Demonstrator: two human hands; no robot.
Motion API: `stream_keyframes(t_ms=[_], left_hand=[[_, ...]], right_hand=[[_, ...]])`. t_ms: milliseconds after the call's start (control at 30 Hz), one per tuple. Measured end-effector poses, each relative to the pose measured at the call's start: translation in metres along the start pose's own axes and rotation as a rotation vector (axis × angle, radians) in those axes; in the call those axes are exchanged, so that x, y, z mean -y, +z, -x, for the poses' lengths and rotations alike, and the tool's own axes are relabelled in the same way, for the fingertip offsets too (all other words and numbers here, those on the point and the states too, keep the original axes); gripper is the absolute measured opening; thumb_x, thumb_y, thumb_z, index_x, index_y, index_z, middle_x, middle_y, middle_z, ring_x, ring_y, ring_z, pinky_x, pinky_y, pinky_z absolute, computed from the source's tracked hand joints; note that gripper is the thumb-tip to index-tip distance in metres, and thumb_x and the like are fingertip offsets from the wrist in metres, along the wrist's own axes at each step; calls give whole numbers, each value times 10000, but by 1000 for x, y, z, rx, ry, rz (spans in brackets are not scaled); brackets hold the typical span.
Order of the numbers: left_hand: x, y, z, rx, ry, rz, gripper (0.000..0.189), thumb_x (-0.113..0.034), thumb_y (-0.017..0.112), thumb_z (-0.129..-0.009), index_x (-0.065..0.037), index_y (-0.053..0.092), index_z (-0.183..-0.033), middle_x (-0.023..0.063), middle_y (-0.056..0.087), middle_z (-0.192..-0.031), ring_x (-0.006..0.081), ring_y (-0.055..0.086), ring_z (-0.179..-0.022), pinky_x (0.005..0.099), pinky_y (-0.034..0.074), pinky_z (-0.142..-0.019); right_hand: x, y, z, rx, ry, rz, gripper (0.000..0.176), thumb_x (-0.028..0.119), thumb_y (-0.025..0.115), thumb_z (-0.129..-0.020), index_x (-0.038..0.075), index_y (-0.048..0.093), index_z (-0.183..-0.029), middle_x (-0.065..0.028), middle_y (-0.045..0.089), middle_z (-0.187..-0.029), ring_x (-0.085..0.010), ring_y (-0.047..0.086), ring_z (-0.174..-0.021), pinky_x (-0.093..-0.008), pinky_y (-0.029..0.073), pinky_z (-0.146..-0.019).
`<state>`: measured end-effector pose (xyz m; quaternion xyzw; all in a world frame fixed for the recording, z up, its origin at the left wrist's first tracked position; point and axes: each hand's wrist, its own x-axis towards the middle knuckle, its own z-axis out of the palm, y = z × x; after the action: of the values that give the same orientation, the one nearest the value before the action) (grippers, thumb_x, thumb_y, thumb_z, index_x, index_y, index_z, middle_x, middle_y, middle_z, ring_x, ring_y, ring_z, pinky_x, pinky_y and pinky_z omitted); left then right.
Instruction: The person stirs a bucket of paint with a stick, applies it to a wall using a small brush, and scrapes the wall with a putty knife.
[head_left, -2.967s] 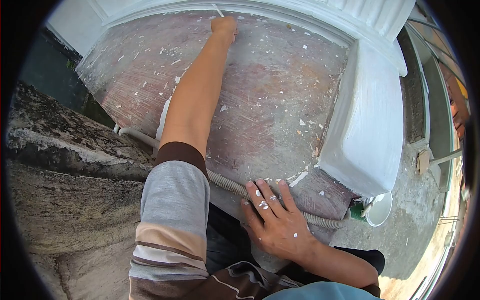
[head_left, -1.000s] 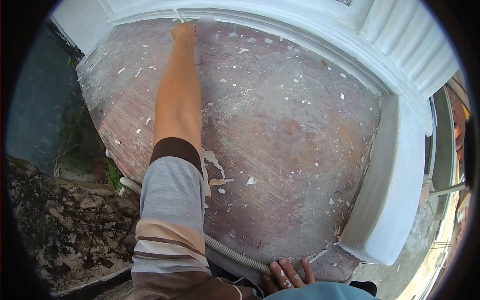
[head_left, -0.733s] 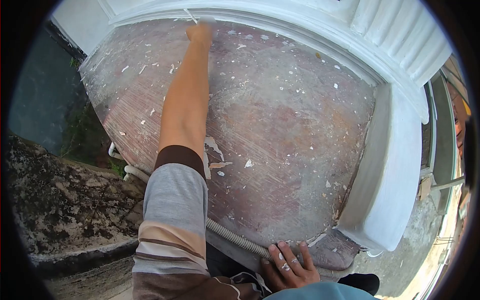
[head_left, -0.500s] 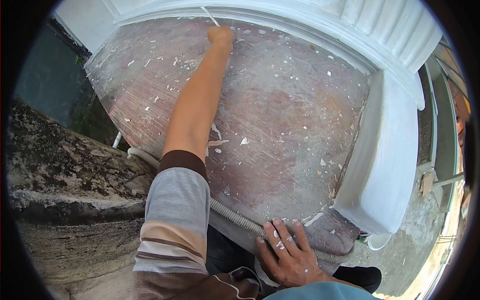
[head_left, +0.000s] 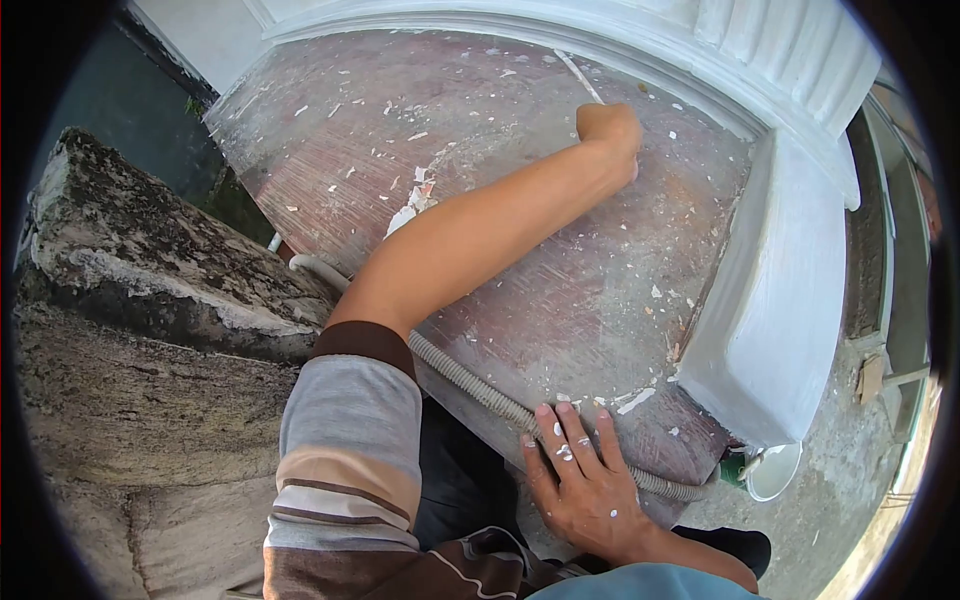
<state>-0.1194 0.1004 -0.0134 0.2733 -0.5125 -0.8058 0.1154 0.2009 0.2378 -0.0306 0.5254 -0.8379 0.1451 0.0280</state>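
Note:
My left hand (head_left: 610, 130), at the end of an outstretched arm in a striped sleeve, is closed around a thin whitish stick (head_left: 580, 78). The stick's far end lies near the base of the white moulding. White chips are scattered over the worn reddish-grey surface (head_left: 560, 300) below. At its near edge my right hand (head_left: 590, 490) lies palm down with fingers spread, beside and partly over a ribbed grey hose (head_left: 480, 390). White paint spots mark its fingers and back.
White moulding (head_left: 480, 18) borders the far side, and a white block (head_left: 770, 300) stands at the right. Rough, stained masonry (head_left: 150, 270) fills the left. A white-rimmed container (head_left: 775, 470) sits low at the right, near a piece of brown board (head_left: 870, 380).
My left hand has moved right and nearer with the stick. A larger patch of white flakes now shows beside the forearm. My right hand still rests at the near edge; the view has shifted slightly.

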Motion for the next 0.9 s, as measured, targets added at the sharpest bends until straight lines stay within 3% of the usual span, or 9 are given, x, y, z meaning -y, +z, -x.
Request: stream_keyframes(t_ms=[133, 267, 300, 333, 467, 533, 600, 700, 900], left_hand=[[-24, -10, -29, -115, 40, 87, 82, 13, 415, -824, 24, 491, -854, 116, 486, -647, 175, 428, -521, 323, 258, -446], [-89, -60, -149, -103, 365, -1916, 191, -104, 487, -855, -67, 639, -963, 23, 607, -845, 161, 533, -682, 341, 396, -525], [-109, -73, -133, -229, 433, -2005, 252, -176, 510, -874, -96, 657, -1062, 0, 654, -990, 149, 623, -850, 309, 481, -616], [-114, -85, -174, -411, 419, -1927, 283, -250, 742, -714, -237, 721, -996, -81, 676, -1016, 67, 609, -983, 246, 465, -618], [-150, -131, -233, -352, 362, -1984, 322, -194, 590, -832, -45, 622, -1115, 34, 663, -1035, 115, 638, -887, 295, 502, -632], [-155, -147, -259, -352, 374, -1981, 321, -195, 592, -830, -68, 623, -1122, 20, 662, -1043, 122, 639, -891, 288, 502, -632], [-155, -159, -290, -421, 292, -1648, 321, -196, 594, -827, -91, 624, -1130, 6, 661, -1050, 130, 640, -896, 282, 502, -632], [-155, -157, -332, -615, 80, -286, 325, -198, 598, -824, -126, 625, -1140, -16, 659, -1061, 140, 641, -903, 273, 502, -633], [-154, -168, -383, -509, 207, -165, 260, -160, 604, -814, -48, 616, -1048, 59, 655, -1031, 152, 640, -831, 275, 497, -593]], right_hand=[[0, 1, 1, 18, 1, 0, 362, 181, 493, -827, -6, 605, -1116, -263, 476, -1302, -403, 462, -1213, -627, 323, -965], [4, -4, -8, 18, 52, -24, 326, 196, 564, -815, 32, 628, -1089, -240, 510, -1264, -381, 491, -1192, -606, 319, -985], [5, -6, -11, 11, 77, -31, 310, 198, 601, -807, 46, 639, -1074, -232, 527, -1246, -374, 506, -1179, -598, 313, -997], [5, -8, -12, 35, 91, -30, 307, 202, 608, -804, 61, 642, -1075, -217, 532, -1245, -358, 508, -1182, -597, 313, -999], [4, -6, -17, 66, 165, -18, 313, 236, 630, -793, 130, 655, -1086, -151, 547, -1246, -292, 516, -1194, -593, 313, -1011], [5, -1, -16, 72, 196, -48, 320, 252, 618, -802, 139, 650, -1100, -144, 540, -1256, -286, 506, -1205, -593, 296, -1024], [4, 25, -4, -42, 150, 42, 291, 308, 506, -876, 145, 566, -1109, -109, 573, -1228, -270, 546, -1162, -628, 385, -934], [-1, 5, -11, 93, 110, 51, 335, 319, 483, -887, 133, 548, -1158, -110, 567, -1241, -282, 536, -1178, -639, 366, -951], [-6, 7, -14, 21, 140, -17, 564, 238, 390, -837, -5, 390, -1345, -243, 311, -1435, -380, 282, -1354, -638, 202, -1066]])
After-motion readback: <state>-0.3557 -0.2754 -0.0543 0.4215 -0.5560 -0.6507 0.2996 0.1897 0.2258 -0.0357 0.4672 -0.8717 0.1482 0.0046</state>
